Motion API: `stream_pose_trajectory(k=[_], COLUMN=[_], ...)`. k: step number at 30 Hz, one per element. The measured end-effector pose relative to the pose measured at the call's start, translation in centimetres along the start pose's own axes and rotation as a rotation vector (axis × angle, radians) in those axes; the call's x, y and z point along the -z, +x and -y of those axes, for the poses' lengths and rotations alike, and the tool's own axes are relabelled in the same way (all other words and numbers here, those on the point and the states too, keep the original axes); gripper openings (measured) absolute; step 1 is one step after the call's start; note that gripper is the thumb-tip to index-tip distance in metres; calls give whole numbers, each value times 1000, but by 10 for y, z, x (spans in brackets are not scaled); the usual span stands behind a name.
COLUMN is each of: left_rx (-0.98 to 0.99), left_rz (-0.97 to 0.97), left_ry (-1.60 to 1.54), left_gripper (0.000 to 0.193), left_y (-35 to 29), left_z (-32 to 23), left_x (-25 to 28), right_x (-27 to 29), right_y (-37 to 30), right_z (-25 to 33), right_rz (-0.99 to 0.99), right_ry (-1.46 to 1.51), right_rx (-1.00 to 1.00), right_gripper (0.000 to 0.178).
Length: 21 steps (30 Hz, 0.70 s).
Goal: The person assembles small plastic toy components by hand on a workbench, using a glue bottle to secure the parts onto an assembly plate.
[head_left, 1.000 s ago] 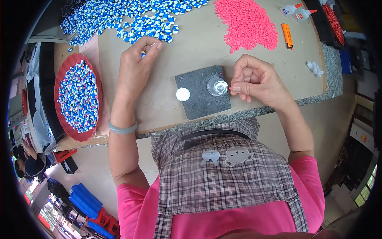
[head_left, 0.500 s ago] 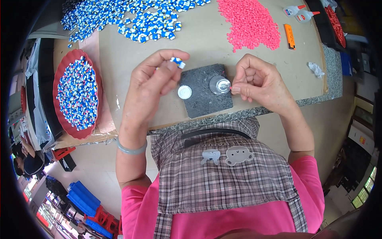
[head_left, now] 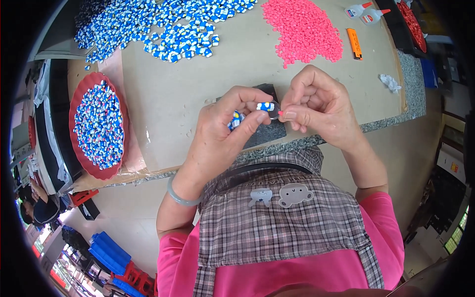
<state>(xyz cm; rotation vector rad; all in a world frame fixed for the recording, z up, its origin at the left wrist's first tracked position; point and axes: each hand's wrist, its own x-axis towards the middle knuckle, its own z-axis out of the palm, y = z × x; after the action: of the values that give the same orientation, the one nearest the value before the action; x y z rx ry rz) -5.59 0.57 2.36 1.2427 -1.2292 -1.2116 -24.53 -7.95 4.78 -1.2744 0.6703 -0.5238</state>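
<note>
Over a dark square slab (head_left: 269, 133), my left hand (head_left: 222, 123) pinches a small blue-and-white piece (head_left: 265, 106) with a yellow spot between thumb and forefinger. More of these pieces (head_left: 236, 120) are tucked in its curled fingers. My right hand (head_left: 321, 106) faces it from the right, thumb and forefinger closed on a tiny pink piece (head_left: 281, 113). A narrow gap separates the two pieces, as far as I can tell. Between the hands, part of the rim of a small clear dish (head_left: 275, 105) shows; my fingers hide most of it.
A red scalloped tray (head_left: 124, 123) of finished-looking blue-and-white pieces stands at the left. Loose blue-and-white pieces (head_left: 183, 39) and a pink pile (head_left: 307, 34) cover the far side. Glue bottles (head_left: 373, 17), an orange box-like item (head_left: 354, 44) and crumpled tissue (head_left: 390, 83) lie right.
My left hand has moved right and nearer, bringing its blue-and-white piece up to the pink one in my right hand. It now covers the white round cap on the slab.
</note>
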Motion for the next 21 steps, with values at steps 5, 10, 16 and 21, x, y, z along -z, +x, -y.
stream_pose_trajectory(k=[5, 10, 16, 21], left_rx=[-27, -54, -105, -186], left_rz=[8, 9, 9, 27], left_ry=[42, 119, 165, 301], left_gripper=[17, 17, 17, 17], left_y=[-1, -1, -2, -2], left_z=[1, 1, -1, -7], left_x=[-2, -2, -5, -3], right_x=[-2, -3, -6, -9], right_y=[0, 0, -1, -3], right_z=[-2, -1, 3, 1], right_rz=[-5, 17, 13, -28], right_ry=[-14, -45, -141, -368], right_rx=[9, -6, -21, 141], right_gripper=[19, 18, 16, 16])
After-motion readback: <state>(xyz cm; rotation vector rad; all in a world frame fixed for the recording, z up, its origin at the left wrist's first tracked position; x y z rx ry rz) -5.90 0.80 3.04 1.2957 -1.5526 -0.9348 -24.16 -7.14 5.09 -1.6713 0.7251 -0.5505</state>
